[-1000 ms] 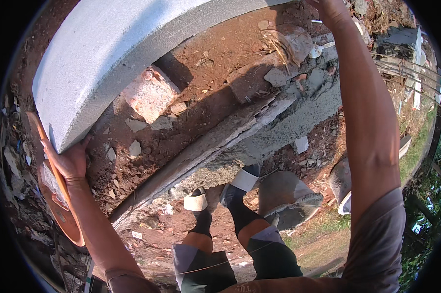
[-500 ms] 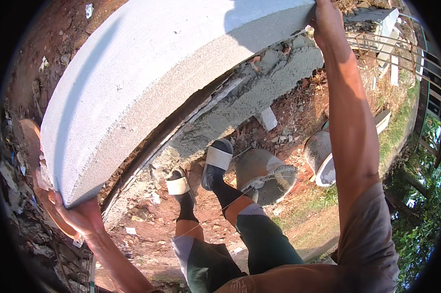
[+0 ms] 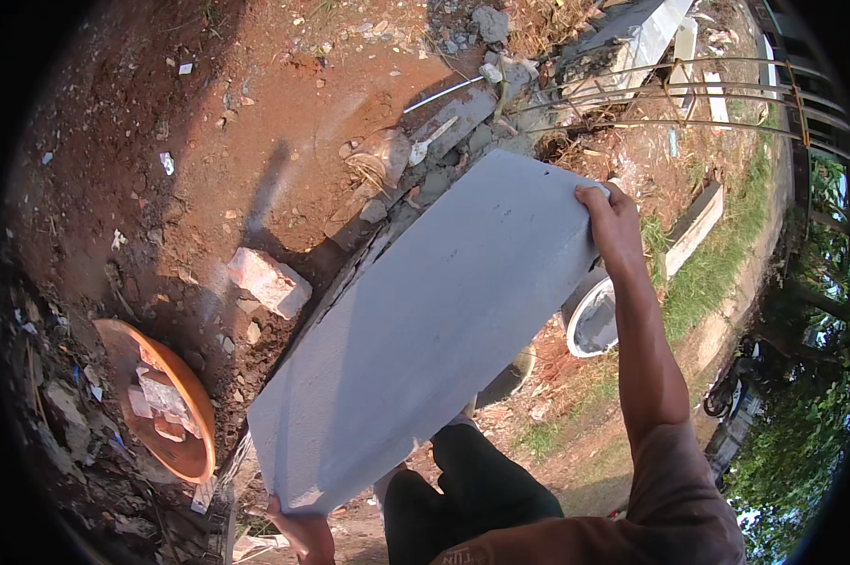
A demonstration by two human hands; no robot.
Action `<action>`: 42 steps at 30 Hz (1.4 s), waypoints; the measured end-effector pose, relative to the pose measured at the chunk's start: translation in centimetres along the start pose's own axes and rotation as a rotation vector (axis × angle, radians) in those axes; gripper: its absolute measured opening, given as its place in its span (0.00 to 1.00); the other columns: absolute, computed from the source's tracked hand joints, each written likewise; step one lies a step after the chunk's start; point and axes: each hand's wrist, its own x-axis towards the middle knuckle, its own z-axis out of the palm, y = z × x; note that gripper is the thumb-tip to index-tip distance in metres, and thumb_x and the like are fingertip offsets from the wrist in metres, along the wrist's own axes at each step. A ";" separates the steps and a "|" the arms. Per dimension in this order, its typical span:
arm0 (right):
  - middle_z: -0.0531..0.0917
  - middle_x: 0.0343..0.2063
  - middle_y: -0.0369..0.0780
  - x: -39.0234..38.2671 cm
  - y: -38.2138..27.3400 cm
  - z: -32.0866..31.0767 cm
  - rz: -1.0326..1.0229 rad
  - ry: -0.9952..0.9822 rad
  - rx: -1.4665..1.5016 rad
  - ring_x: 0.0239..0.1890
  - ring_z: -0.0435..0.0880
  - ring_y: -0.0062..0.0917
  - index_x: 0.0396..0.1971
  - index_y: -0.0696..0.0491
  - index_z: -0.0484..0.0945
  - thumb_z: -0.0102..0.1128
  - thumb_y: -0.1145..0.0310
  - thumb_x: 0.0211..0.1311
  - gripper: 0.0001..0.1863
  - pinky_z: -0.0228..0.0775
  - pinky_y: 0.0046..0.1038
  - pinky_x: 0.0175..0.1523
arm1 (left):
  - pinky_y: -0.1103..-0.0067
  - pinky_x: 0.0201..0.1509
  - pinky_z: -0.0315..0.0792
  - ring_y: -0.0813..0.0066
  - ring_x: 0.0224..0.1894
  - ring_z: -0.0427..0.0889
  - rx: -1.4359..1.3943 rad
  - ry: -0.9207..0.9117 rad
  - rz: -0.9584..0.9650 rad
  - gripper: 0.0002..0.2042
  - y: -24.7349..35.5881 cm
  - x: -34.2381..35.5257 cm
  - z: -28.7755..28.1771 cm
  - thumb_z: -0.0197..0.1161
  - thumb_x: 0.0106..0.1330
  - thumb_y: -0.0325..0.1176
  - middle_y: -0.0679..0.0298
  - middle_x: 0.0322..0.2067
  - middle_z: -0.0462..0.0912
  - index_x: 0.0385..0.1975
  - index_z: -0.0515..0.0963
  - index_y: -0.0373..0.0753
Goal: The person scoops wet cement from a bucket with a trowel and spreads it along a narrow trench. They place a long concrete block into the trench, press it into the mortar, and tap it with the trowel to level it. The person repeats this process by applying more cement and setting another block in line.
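A large, pale grey lightweight concrete block [image 3: 425, 330] spans the middle of the view, tilted with its broad face toward me. My left hand [image 3: 303, 537] is closed on its near left corner; some of those fingers are hidden behind it. At the far right corner, my right hand [image 3: 615, 226] grips the edge with its fingers curled over the face. Beneath and beyond the block runs a low strip of rubble and mortar [image 3: 434, 184], mostly covered by it.
An orange basin [image 3: 204, 405] with broken brick pieces stands at left, near a pinkish chunk of brick [image 3: 272, 282]. A trowel [image 3: 433, 141] lies beyond the block. On the right are a white-rimmed bucket [image 3: 593, 325], a plank [image 3: 696, 229] and long metal bars [image 3: 670, 89].
The block has come down and closer to me, turning its broad face toward me. Both hands moved with it, keeping hold. The trowel and brick chunk now show beyond it.
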 end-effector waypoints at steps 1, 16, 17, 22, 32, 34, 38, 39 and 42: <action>0.81 0.29 0.47 1.1 0.5 -0.3 0.003 -0.001 -0.049 0.30 0.79 0.29 0.41 0.66 0.75 0.56 0.53 0.46 0.30 0.67 0.24 0.38 | 0.60 0.62 0.57 0.58 0.63 0.59 0.046 -0.085 -0.018 0.36 0.1 0.2 1.0 0.47 0.59 0.60 0.60 0.62 0.59 0.64 0.54 0.44; 0.80 0.37 0.55 15.5 -1.0 1.4 -0.064 -0.041 -0.540 0.39 0.80 0.43 0.37 0.56 0.80 0.39 0.46 0.59 0.29 0.69 0.41 0.46 | 0.54 0.40 0.72 0.54 0.58 0.67 0.345 -0.347 -0.288 0.36 0.4 2.7 13.1 0.36 0.61 0.64 0.57 0.60 0.62 0.63 0.55 0.45; 0.81 0.33 0.54 15.6 -1.2 1.6 -0.095 -0.036 -0.553 0.35 0.81 0.42 0.34 0.56 0.80 0.40 0.47 0.60 0.27 0.70 0.42 0.44 | 0.54 0.39 0.72 0.54 0.58 0.67 0.346 -0.339 -0.288 0.36 0.1 2.2 12.9 0.36 0.61 0.64 0.57 0.60 0.61 0.63 0.55 0.45; 0.65 0.10 0.27 18.4 1.1 0.8 -0.349 -0.055 -0.313 0.13 0.66 0.12 0.13 0.48 0.68 0.47 0.57 0.68 0.22 0.59 0.18 0.18 | 0.53 0.39 0.71 0.54 0.58 0.65 0.330 -0.290 -0.352 0.36 -1.1 1.2 13.5 0.36 0.61 0.64 0.56 0.61 0.59 0.63 0.55 0.45; 0.57 0.13 0.26 24.0 3.8 1.3 -0.492 -0.207 -0.375 0.17 0.57 0.13 0.12 0.46 0.64 0.45 0.48 0.65 0.24 0.49 0.22 0.22 | 0.58 0.30 0.74 0.54 0.52 0.71 0.370 -0.349 -0.334 0.38 -2.6 6.7 17.7 0.35 0.59 0.66 0.54 0.58 0.63 0.62 0.55 0.44; 0.60 0.13 0.27 23.8 3.2 2.7 -0.478 -0.049 -0.493 0.17 0.59 0.15 0.11 0.47 0.65 0.46 0.47 0.63 0.25 0.50 0.25 0.22 | 0.62 0.26 0.74 0.55 0.50 0.72 0.408 -0.259 -0.349 0.38 -2.7 7.4 18.4 0.36 0.58 0.67 0.54 0.57 0.63 0.62 0.55 0.45; 0.76 0.22 0.43 26.2 3.4 2.3 -0.274 0.008 -0.630 0.30 0.74 0.30 0.21 0.59 0.77 0.43 0.42 0.61 0.32 0.65 0.36 0.35 | 0.64 0.25 0.75 0.55 0.49 0.74 0.423 -0.259 -0.334 0.38 -2.7 7.3 19.2 0.37 0.58 0.67 0.54 0.57 0.64 0.62 0.56 0.44; 0.77 0.25 0.45 26.3 3.5 2.5 -0.273 -0.004 -0.644 0.32 0.75 0.32 0.25 0.61 0.77 0.42 0.42 0.61 0.32 0.65 0.37 0.38 | 0.64 0.25 0.75 0.55 0.48 0.74 0.413 -0.269 -0.329 0.38 -2.5 7.7 19.2 0.37 0.58 0.67 0.54 0.57 0.64 0.61 0.56 0.44; 0.80 0.34 0.50 25.4 3.0 2.2 -0.337 -0.103 -0.651 0.38 0.78 0.37 0.39 0.65 0.76 0.45 0.44 0.61 0.33 0.67 0.39 0.45 | 0.63 0.24 0.75 0.55 0.48 0.74 0.389 -0.308 -0.311 0.38 -2.1 8.1 19.2 0.38 0.58 0.67 0.54 0.56 0.65 0.61 0.57 0.44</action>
